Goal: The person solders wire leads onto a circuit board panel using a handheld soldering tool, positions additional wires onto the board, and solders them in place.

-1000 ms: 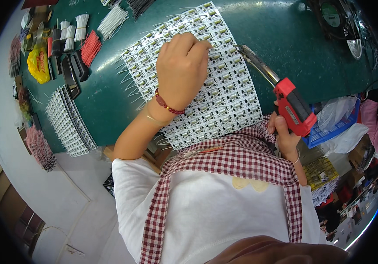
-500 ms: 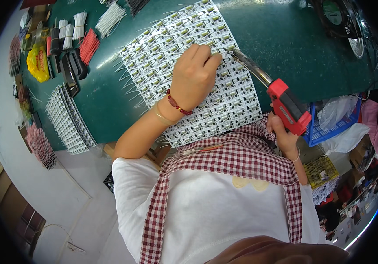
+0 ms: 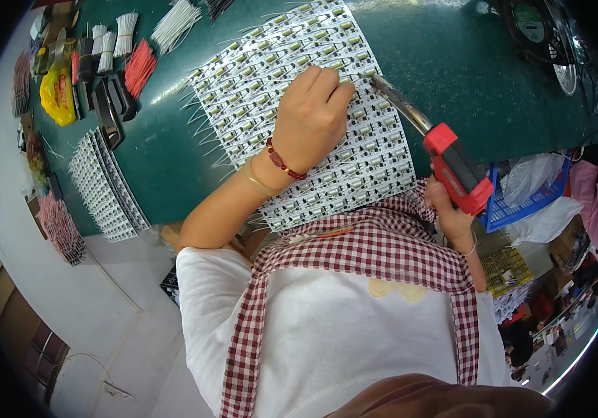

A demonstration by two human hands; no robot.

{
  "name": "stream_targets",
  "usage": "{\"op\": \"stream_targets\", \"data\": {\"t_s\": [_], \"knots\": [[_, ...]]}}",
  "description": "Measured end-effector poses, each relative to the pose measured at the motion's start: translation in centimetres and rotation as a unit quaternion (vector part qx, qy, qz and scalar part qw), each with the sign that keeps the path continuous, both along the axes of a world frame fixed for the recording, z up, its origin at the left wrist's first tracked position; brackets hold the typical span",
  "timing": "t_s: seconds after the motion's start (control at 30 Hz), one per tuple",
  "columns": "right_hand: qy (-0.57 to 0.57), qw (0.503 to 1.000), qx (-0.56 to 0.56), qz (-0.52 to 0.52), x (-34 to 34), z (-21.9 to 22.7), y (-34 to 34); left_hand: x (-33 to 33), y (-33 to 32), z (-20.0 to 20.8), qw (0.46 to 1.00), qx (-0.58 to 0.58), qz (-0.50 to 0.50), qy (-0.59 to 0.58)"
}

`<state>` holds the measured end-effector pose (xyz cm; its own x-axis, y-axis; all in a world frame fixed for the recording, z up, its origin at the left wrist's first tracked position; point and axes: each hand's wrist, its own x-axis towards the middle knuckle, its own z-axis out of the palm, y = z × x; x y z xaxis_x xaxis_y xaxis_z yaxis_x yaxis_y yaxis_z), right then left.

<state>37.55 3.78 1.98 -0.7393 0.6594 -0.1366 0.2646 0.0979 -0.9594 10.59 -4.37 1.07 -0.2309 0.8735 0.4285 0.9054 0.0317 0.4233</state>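
A large white sheet of small circuit boards lies on the green table, with rows of components and white wires along its left edge. My left hand rests over its middle, fingers closed in a pinch at the boards; what they hold is hidden behind the hand. In my right hand, low by the table's front edge, is a red and black soldering gun. Its metal tip points up and left, at the sheet's right part close to my left fingertips. Whether the tip touches a board I cannot tell.
On the left of the table lie more board sheets, bundles of white wires and red wires, a yellow bag and black-handled tools. A black fan-like device stands far right; a blue crate sits below.
My left hand and the soldering gun's tip have shifted slightly to the right. The sheet's far edge has also moved a little right. Both hands keep their grips.
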Motion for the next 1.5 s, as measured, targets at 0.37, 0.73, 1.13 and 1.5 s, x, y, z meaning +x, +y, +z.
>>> {"op": "stream_targets", "data": {"t_s": [0.37,0.73,1.13,1.5], "knots": [[0.016,0.998,-0.056,0.016,-0.1,0.8,0.4,0.1,0.2,-0.2,1.0,0.02,0.004,0.022],[0.005,0.991,-0.13,0.008,1.8,0.4,-0.1,-0.4,0.1,-0.1,0.999,0.011,-0.021,0.048],[-0.05,0.997,-0.059,0.027,2.7,-1.3,-0.4,-0.4,0.3,-0.1,0.997,0.005,-0.046,0.064],[-0.018,0.996,-0.072,-0.052,1.7,-0.4,-1.1,-0.1,0.4,0.4,0.996,-0.009,-0.048,0.068]]}}
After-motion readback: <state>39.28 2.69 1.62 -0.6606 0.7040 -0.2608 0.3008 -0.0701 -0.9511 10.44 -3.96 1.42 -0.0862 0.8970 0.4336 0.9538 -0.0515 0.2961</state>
